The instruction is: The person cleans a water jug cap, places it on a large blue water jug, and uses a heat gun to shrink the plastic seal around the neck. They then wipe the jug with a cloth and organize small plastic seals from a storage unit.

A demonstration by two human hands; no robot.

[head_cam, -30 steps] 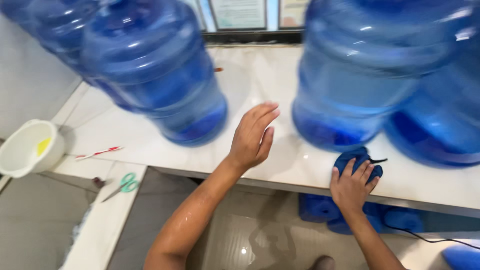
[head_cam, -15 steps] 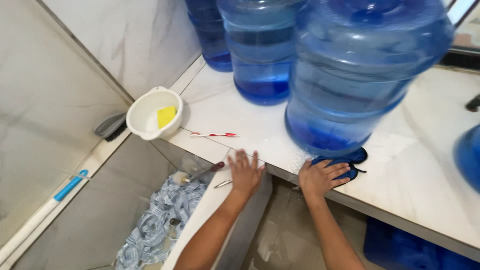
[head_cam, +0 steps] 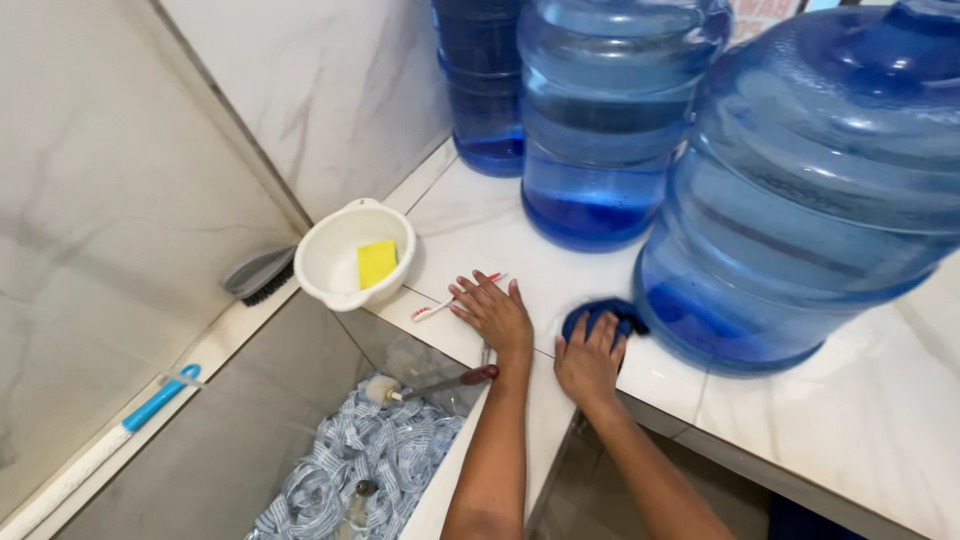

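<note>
The right hand (head_cam: pixel 588 362) lies palm down on a dark blue cloth (head_cam: pixel 600 316) at the near edge of the white marble tabletop (head_cam: pixel 860 400). Its fingers (head_cam: pixel 603 333) are spread flat over the cloth rather than curled around it, so most of the cloth shows just beyond the fingertips and a little to their right, where it touches the base of the nearest large blue water jug (head_cam: pixel 810 190).

The left hand (head_cam: pixel 495 312) rests flat on the tabletop just left of the right hand, the two hands near but apart. Its fingers (head_cam: pixel 478 298) are splayed wide and hold nothing. A thin white stick with red ends (head_cam: pixel 450 300) lies under or just beside the fingertips; whether they touch it cannot be told.

Farther left of these fingers, a white plastic basin (head_cam: pixel 330 250) with a yellow sponge (head_cam: pixel 377 263) inside sits at the corner of the tabletop. Beyond both hands stand a second blue jug (head_cam: pixel 610 120) and a third one (head_cam: pixel 485 80) against the wall.

Below the left wrist, a brush with a dark red handle (head_cam: pixel 440 383) hangs over a heap of blue and white printed plastic pieces (head_cam: pixel 370 460) in a lower recess. A grey hand brush (head_cam: pixel 260 275) and a blue-handled tool (head_cam: pixel 150 405) lie on the ledge far to the left.
</note>
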